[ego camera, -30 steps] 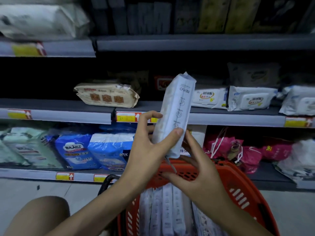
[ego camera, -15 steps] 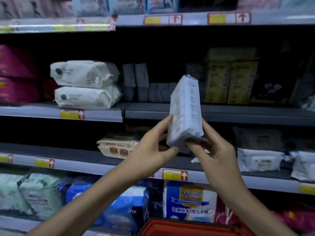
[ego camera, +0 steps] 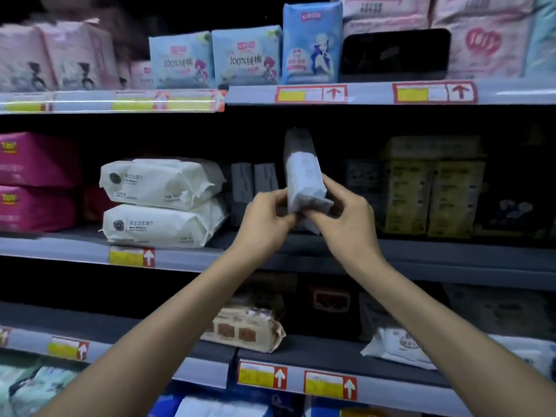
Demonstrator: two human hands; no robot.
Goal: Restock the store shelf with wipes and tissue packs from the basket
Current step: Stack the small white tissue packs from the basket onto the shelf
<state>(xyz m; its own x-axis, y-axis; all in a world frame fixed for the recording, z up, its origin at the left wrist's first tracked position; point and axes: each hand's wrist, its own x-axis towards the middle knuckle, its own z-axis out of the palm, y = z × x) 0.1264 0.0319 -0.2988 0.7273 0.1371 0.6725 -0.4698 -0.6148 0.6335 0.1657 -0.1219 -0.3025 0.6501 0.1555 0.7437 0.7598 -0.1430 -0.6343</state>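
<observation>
Here, left hand point(ego camera: 264, 219) and right hand point(ego camera: 346, 218) both clasping one upright white pack point(ego camera: 302, 176), level with middle shelf point(ego camera: 451, 254).

Shop aisle: price-tagged shelves point(ego camera: 361, 94), packaged goods point(ego camera: 162, 182).

White wipes packs point(ego camera: 162, 203), magenta packs point(ego camera: 36, 182), pale-blue packs point(ego camera: 215, 60), yellow-red price tags point(ego camera: 132, 256).
</observation>
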